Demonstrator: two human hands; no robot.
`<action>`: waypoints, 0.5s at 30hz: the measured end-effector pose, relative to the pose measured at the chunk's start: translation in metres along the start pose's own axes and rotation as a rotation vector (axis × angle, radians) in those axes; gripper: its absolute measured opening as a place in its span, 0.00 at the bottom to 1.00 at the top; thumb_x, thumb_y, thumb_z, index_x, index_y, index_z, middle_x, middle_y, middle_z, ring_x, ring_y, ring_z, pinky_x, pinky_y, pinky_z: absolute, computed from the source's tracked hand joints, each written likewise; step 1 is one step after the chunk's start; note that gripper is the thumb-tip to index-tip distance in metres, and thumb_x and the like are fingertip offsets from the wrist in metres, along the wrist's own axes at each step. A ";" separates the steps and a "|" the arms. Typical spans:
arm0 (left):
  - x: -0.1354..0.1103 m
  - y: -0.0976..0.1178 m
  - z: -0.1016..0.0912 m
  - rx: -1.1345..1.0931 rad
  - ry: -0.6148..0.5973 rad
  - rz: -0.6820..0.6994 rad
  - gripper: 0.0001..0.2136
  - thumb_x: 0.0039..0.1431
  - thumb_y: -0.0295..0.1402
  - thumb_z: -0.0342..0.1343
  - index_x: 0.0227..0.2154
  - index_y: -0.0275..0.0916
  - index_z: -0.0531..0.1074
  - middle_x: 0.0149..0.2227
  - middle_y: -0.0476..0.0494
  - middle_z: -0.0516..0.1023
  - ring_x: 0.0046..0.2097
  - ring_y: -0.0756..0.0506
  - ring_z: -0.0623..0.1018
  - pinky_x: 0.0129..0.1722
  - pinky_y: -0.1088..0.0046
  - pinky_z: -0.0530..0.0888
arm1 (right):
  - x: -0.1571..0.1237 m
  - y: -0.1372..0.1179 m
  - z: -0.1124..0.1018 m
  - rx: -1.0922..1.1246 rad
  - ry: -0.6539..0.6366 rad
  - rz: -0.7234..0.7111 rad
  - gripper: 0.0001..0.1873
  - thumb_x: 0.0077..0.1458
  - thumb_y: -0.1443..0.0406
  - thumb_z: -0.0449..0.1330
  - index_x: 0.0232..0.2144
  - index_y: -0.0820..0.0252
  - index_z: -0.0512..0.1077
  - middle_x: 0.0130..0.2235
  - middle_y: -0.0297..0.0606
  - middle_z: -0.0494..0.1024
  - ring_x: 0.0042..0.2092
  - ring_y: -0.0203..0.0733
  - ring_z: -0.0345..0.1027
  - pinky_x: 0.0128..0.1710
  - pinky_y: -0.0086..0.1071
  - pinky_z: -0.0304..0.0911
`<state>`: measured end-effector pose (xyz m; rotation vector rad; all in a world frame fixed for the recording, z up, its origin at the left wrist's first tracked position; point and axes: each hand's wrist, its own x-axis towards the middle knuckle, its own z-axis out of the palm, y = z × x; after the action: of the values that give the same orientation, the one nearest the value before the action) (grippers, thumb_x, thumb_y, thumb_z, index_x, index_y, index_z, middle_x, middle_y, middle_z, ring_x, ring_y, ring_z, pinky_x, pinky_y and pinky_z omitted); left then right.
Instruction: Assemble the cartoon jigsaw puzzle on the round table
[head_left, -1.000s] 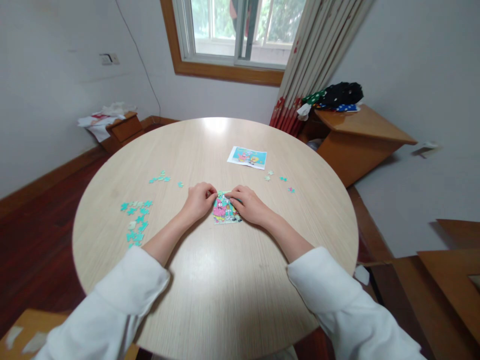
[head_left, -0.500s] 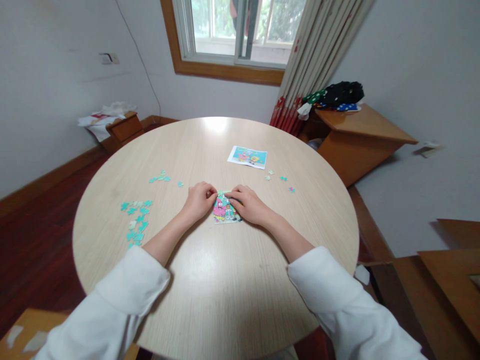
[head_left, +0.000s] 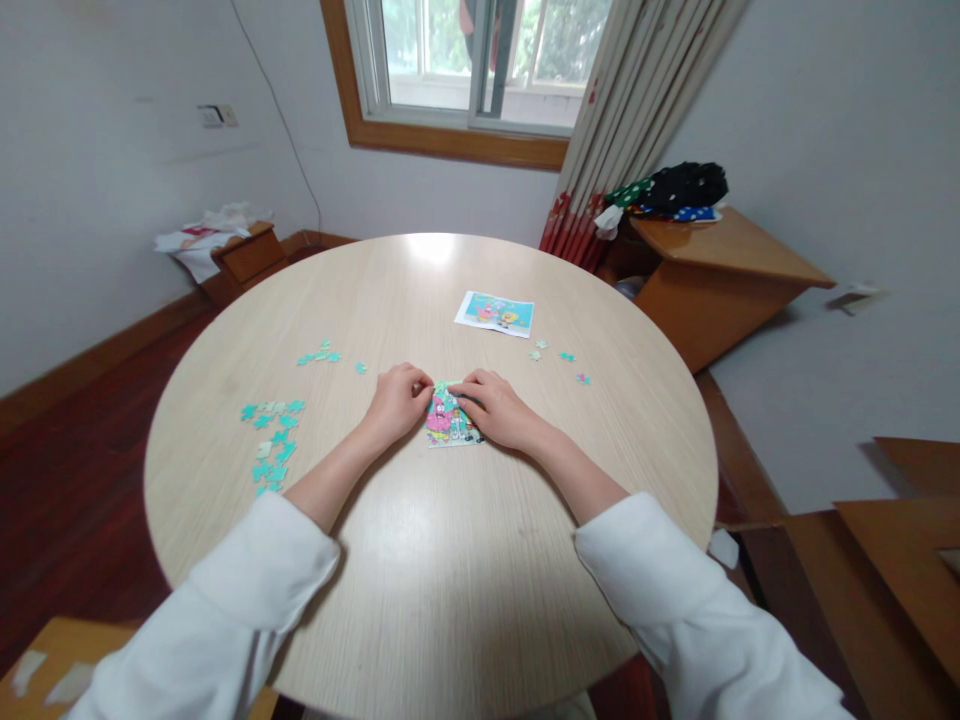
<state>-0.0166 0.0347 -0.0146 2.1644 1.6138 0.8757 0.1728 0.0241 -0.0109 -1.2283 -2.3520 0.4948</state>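
A partly joined jigsaw puzzle (head_left: 442, 428) with pink, white and green cartoon figures lies flat on the round table (head_left: 450, 580). At its upper left edge, my left hand (head_left: 399, 402) has thumb and fingers closed together against the border. My right hand (head_left: 501, 408) covers the puzzle's right part, with its bent fingers gripping and pressing there. Any small piece under the fingertips is hidden. Beyond the hands lies a printed reference picture (head_left: 496, 314) with similar figures.
Many loose teal pieces (head_left: 279, 440) lie at the left, with a smaller cluster (head_left: 322, 354) behind them and one single piece (head_left: 361, 368) near my left hand. Several more pieces (head_left: 567, 357) are scattered right of the picture. A wooden cabinet (head_left: 720, 250) holding cloths stands beyond the table's right edge.
Almost nothing differs. Both hands stay at the puzzle, and the loose pieces and picture lie where they were.
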 end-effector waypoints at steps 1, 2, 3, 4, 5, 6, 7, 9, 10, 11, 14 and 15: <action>0.000 0.000 0.000 0.007 -0.002 0.002 0.07 0.51 0.26 0.53 0.25 0.37 0.76 0.29 0.44 0.74 0.32 0.47 0.72 0.35 0.69 0.68 | 0.000 0.000 0.000 0.001 0.000 -0.001 0.15 0.60 0.67 0.53 0.47 0.59 0.74 0.43 0.44 0.72 0.46 0.43 0.63 0.48 0.40 0.58; 0.000 0.000 0.000 0.016 -0.005 0.004 0.07 0.51 0.26 0.52 0.26 0.37 0.76 0.29 0.44 0.74 0.32 0.46 0.72 0.36 0.69 0.68 | 0.000 -0.001 -0.001 0.002 0.000 -0.002 0.15 0.60 0.67 0.53 0.47 0.59 0.74 0.43 0.44 0.72 0.46 0.43 0.63 0.48 0.40 0.58; 0.000 0.001 0.000 0.026 -0.007 0.006 0.07 0.51 0.26 0.52 0.26 0.36 0.76 0.29 0.44 0.74 0.32 0.46 0.72 0.36 0.69 0.68 | 0.000 -0.001 -0.001 0.003 0.001 -0.001 0.15 0.60 0.67 0.53 0.47 0.59 0.74 0.43 0.44 0.72 0.46 0.43 0.63 0.49 0.40 0.58; -0.001 0.001 0.000 0.037 -0.010 0.009 0.08 0.51 0.26 0.51 0.26 0.36 0.76 0.30 0.43 0.74 0.33 0.46 0.72 0.36 0.68 0.68 | 0.000 -0.001 -0.001 0.003 0.001 0.000 0.15 0.60 0.67 0.53 0.47 0.59 0.73 0.43 0.44 0.72 0.46 0.43 0.63 0.49 0.40 0.58; -0.001 0.002 -0.001 0.051 -0.013 0.013 0.08 0.51 0.26 0.51 0.27 0.36 0.76 0.30 0.43 0.75 0.33 0.46 0.72 0.37 0.68 0.68 | 0.000 -0.001 -0.001 0.002 0.000 0.000 0.15 0.60 0.67 0.53 0.48 0.60 0.73 0.43 0.44 0.72 0.46 0.43 0.63 0.49 0.40 0.58; -0.001 0.002 -0.001 0.065 -0.016 0.018 0.09 0.51 0.26 0.50 0.28 0.36 0.77 0.31 0.43 0.75 0.33 0.46 0.73 0.38 0.68 0.68 | 0.000 -0.001 -0.001 -0.001 -0.002 -0.001 0.15 0.60 0.67 0.53 0.48 0.60 0.73 0.43 0.44 0.72 0.46 0.43 0.63 0.49 0.40 0.58; -0.001 0.003 -0.002 0.078 -0.019 0.022 0.09 0.52 0.26 0.50 0.28 0.36 0.77 0.31 0.42 0.75 0.34 0.45 0.73 0.38 0.67 0.68 | 0.000 0.000 0.000 -0.004 -0.002 -0.003 0.15 0.60 0.67 0.53 0.48 0.59 0.73 0.43 0.44 0.72 0.46 0.43 0.63 0.49 0.40 0.58; -0.002 0.005 -0.003 0.103 -0.029 0.028 0.10 0.52 0.26 0.49 0.29 0.35 0.77 0.33 0.42 0.76 0.35 0.45 0.73 0.40 0.66 0.69 | 0.000 0.001 0.000 -0.007 0.000 -0.010 0.15 0.60 0.67 0.53 0.48 0.58 0.73 0.43 0.44 0.72 0.46 0.43 0.63 0.48 0.40 0.58; -0.002 0.005 -0.003 0.114 -0.034 0.029 0.11 0.52 0.26 0.49 0.30 0.35 0.77 0.33 0.41 0.76 0.36 0.45 0.73 0.41 0.65 0.69 | 0.001 0.001 0.001 -0.008 0.001 -0.011 0.15 0.60 0.67 0.53 0.48 0.58 0.73 0.43 0.43 0.72 0.46 0.43 0.63 0.48 0.40 0.58; -0.003 0.006 -0.003 0.124 -0.039 0.030 0.11 0.52 0.25 0.48 0.30 0.36 0.77 0.34 0.41 0.76 0.36 0.44 0.73 0.41 0.65 0.69 | 0.001 0.002 0.001 -0.008 0.000 -0.010 0.15 0.61 0.67 0.53 0.48 0.58 0.73 0.43 0.43 0.72 0.46 0.43 0.63 0.48 0.40 0.58; -0.004 0.007 -0.004 0.147 -0.044 0.036 0.12 0.52 0.25 0.48 0.30 0.37 0.77 0.35 0.41 0.76 0.38 0.44 0.74 0.43 0.63 0.69 | 0.001 0.002 0.001 -0.007 -0.010 -0.003 0.15 0.61 0.67 0.52 0.48 0.59 0.73 0.43 0.44 0.72 0.46 0.43 0.63 0.48 0.40 0.58; -0.004 0.007 -0.004 0.154 -0.043 0.040 0.12 0.52 0.25 0.47 0.30 0.37 0.78 0.35 0.41 0.76 0.38 0.44 0.74 0.43 0.63 0.69 | 0.001 0.002 0.001 -0.007 -0.011 -0.002 0.15 0.61 0.67 0.52 0.48 0.59 0.73 0.43 0.44 0.72 0.46 0.43 0.63 0.48 0.40 0.58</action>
<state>-0.0143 0.0278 -0.0084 2.3096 1.6726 0.7318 0.1729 0.0261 -0.0123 -1.2293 -2.3661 0.4937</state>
